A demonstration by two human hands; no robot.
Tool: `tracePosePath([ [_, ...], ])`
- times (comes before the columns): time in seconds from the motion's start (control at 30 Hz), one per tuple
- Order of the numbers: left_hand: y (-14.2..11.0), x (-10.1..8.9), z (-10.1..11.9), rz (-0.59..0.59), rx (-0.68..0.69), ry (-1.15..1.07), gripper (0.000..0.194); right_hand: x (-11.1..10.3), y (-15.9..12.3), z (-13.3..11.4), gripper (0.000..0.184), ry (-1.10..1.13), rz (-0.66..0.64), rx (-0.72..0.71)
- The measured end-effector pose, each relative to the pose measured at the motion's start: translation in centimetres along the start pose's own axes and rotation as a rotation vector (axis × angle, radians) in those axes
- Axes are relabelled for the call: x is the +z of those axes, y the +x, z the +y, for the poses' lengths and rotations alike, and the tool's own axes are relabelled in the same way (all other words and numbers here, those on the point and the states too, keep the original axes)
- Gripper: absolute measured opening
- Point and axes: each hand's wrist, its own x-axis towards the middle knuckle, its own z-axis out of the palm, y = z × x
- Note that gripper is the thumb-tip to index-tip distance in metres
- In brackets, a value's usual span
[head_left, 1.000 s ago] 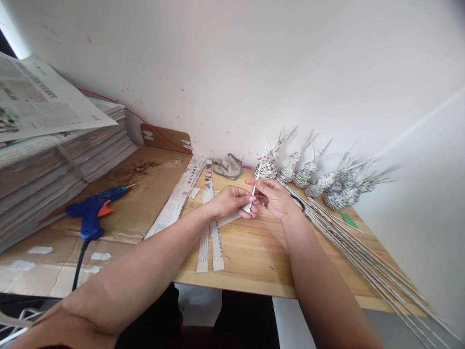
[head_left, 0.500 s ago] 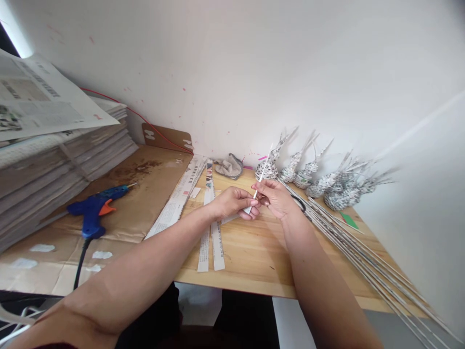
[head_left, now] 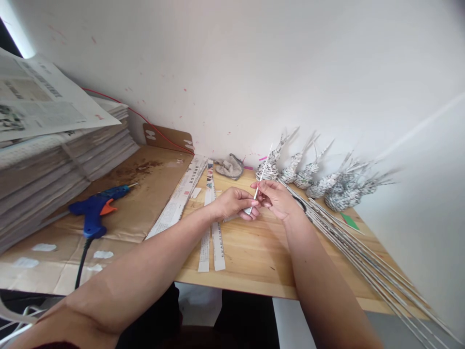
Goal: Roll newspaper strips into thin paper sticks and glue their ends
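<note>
Between my two hands is a thin white paper tube, rolled from a newspaper strip (head_left: 264,168), tilted with its tip up and to the right. My left hand (head_left: 236,203) pinches its lower end, where a bit of flat strip shows. Higher up the tube, the thumb and fingers of my right hand (head_left: 272,196) are closed on it. Below and left of my left hand, newspaper strips (head_left: 218,247) lie on the wooden table (head_left: 254,261). A pile of longer newspaper strips (head_left: 172,208) lies further left.
Several woven paper pieces (head_left: 267,169) stand along the wall. Long rolled paper sticks (head_left: 356,257) overhang the table's right front edge. A dark-handled tool (head_left: 301,203) lies near my right hand. On cardboard at left are a blue glue gun (head_left: 94,213) and stacked newspapers (head_left: 61,160). A grey cloth (head_left: 230,167) lies behind.
The paper tube's tip has shifted slightly right, and my right hand has moved a little with it. The view has drifted slightly; both hands still grip the tube.
</note>
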Motion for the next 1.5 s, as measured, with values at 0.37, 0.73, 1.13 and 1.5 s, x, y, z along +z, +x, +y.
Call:
tracePosePath([
  [0.37,-0.01,-0.1,0.04,-0.01,0.004,-0.016,0.042,0.01,-0.19,-0.16,0.027,-0.046,-0.031,-0.019],
  [0.73,-0.03,-0.13,0.06,0.006,0.017,0.004,0.042,-0.12,-0.18,-0.11,0.029,-0.071,-0.054,-0.012],
  [1.13,-0.03,-0.05,0.12,0.033,0.004,0.003,0.042,0.04,-0.28,-0.3,0.029,-0.113,-0.056,-0.018],
  [1.5,0.01,-0.27,0.02,0.03,0.01,-0.008,0.041,0.02,-0.29,-0.28,0.027,-0.134,-0.019,-0.053],
])
